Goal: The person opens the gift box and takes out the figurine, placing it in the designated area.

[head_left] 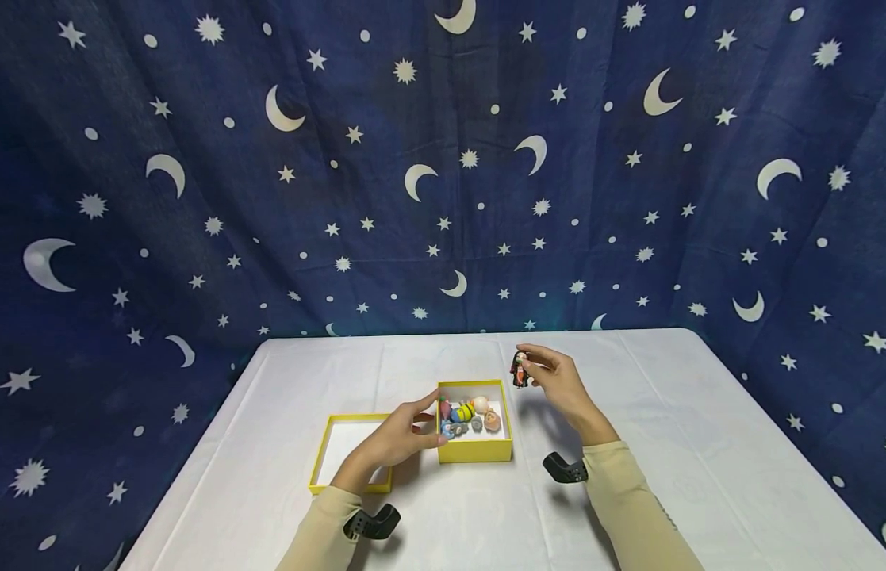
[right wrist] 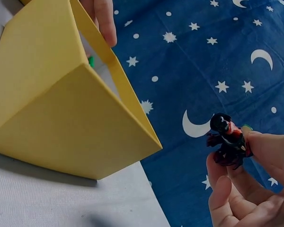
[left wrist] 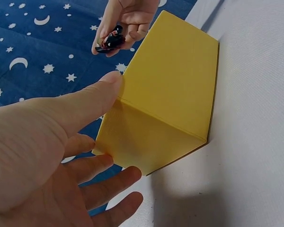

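Observation:
The right hand (head_left: 560, 386) holds a small figurine (right wrist: 229, 142) with dark hair and dark clothes between thumb and fingers. It is in the air, to the right of and behind an open yellow box (head_left: 474, 452). Inside the box lie several small toy figures, among them a yellow-and-blue one (head_left: 462, 412) and a round tan-faced one (head_left: 492, 420). At the box's left side, the left hand (head_left: 396, 434) has its fingers spread. Its thumb touches the front left corner near the rim, as the left wrist view (left wrist: 61, 142) of the hand shows.
A yellow-rimmed box lid (head_left: 343, 434) lies on the white table (head_left: 221, 476), left of the box and partly under the left forearm. A dark blue curtain (head_left: 443, 198) with moons and stars hangs behind. Black wrist mounts (head_left: 372, 523) are on both sleeves.

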`<action>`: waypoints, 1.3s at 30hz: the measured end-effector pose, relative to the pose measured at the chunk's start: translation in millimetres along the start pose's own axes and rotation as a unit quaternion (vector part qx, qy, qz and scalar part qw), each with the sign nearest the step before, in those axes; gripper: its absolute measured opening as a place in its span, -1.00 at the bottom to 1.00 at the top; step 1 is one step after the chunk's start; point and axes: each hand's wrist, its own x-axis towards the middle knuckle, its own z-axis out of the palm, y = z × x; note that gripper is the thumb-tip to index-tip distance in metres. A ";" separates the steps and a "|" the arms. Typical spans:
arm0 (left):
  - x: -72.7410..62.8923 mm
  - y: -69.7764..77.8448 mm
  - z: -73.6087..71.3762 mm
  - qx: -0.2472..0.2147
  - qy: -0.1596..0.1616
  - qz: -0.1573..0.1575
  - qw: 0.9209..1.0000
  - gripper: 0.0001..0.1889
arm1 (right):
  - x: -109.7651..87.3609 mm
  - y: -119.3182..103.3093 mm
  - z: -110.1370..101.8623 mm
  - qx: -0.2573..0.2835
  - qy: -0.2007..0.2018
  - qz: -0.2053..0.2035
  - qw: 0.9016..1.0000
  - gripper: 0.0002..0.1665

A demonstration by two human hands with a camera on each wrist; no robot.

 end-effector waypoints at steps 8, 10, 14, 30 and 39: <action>0.1 -0.1 -0.9 0.001 -0.001 0.006 1.000 -0.14 | 1.5 4.4 -4.1 -0.009 -0.005 0.011 1.000 -0.51; 0.1 -0.1 -1.2 -0.001 -0.002 0.007 1.000 -0.14 | 2.4 6.3 -5.7 -0.011 -0.005 0.014 1.000 -0.50; 0.5 -0.2 -1.7 -0.004 -0.001 0.005 1.000 -0.14 | 3.9 9.5 -7.9 -0.012 0.002 0.018 1.000 -0.50; 0.2 -0.3 -2.6 -0.005 -0.003 0.003 1.000 -0.14 | 8.0 27.3 -12.9 -0.041 0.010 0.037 0.998 -0.51; -1.1 -1.0 -0.4 0.000 -0.001 0.003 1.000 -0.14 | 6.4 37.4 -13.6 -0.036 -0.008 0.043 0.998 -0.52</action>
